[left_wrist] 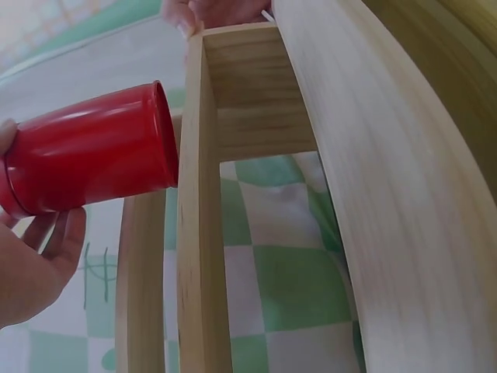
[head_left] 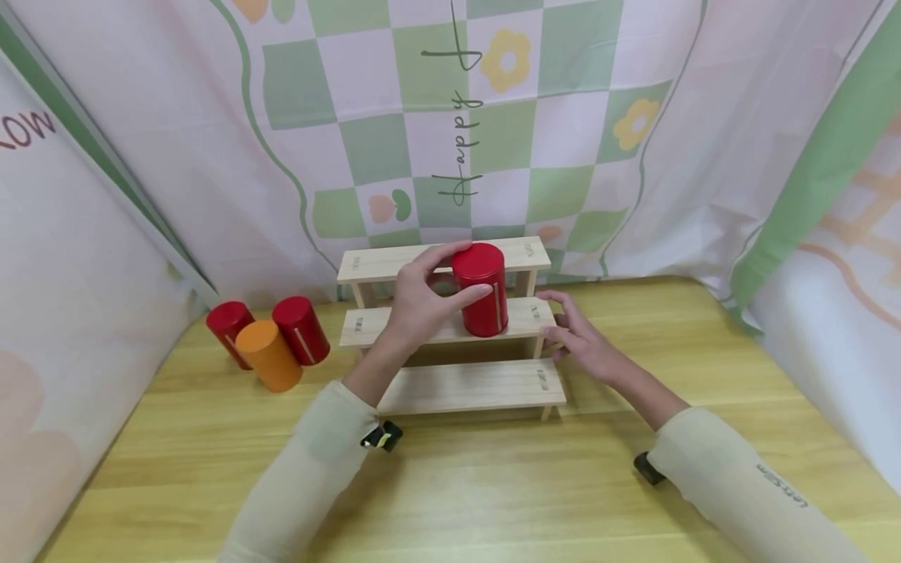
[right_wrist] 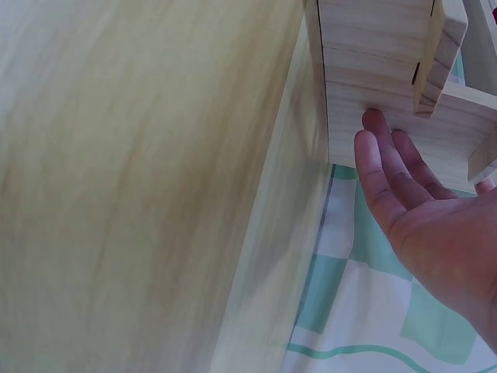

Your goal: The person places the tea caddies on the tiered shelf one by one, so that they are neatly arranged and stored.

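My left hand (head_left: 420,301) grips a red canister (head_left: 484,301), upright with a pale vertical strip on its side. Its base is at the middle board of a three-tier wooden shelf (head_left: 436,389); whether it touches the board I cannot tell. In the left wrist view, fingers and thumb wrap the top end of the canister (left_wrist: 93,148). My right hand (head_left: 587,344) holds the right end of the middle board, index finger at the back corner, thumb at the front. Other fingertips touch the side panel (right_wrist: 365,101) in the right wrist view.
Left of the shelf, two red canisters (head_left: 228,332) and an orange canister (head_left: 271,361) stand close together on the wooden table (head_left: 457,493). A checked fabric curtain (head_left: 436,141) hangs right behind the shelf; more curtain encloses both sides.
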Available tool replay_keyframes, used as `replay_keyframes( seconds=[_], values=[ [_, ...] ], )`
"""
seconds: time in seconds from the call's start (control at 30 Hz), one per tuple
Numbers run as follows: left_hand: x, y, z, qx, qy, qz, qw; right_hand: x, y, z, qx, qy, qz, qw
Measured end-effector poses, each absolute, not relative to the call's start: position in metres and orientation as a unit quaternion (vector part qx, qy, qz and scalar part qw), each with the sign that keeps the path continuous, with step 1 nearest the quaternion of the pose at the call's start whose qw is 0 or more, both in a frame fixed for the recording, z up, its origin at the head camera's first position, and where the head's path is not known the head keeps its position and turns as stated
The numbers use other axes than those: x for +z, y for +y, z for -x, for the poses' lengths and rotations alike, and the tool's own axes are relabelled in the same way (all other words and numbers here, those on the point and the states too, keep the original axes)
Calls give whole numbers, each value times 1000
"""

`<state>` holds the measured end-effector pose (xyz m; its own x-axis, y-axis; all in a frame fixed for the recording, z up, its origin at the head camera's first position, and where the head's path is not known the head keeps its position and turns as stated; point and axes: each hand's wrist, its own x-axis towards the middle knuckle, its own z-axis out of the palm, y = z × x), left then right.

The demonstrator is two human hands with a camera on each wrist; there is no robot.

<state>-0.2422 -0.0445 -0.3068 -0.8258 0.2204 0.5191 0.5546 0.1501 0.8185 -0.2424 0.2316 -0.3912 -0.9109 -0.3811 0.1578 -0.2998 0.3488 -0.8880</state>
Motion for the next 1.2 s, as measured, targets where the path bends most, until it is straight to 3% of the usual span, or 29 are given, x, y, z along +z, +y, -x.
replay_keyframes(
  seconds=[0.83, 1.2],
  values=[
    [-311, -20, 259, -618, -734, 261, 108, -393, 231, 240, -530, 822, 204, 32],
    [-313, -17, 265, -611, -748, 252, 65, -392, 231, 242, -529, 823, 204, 33]
  ],
)
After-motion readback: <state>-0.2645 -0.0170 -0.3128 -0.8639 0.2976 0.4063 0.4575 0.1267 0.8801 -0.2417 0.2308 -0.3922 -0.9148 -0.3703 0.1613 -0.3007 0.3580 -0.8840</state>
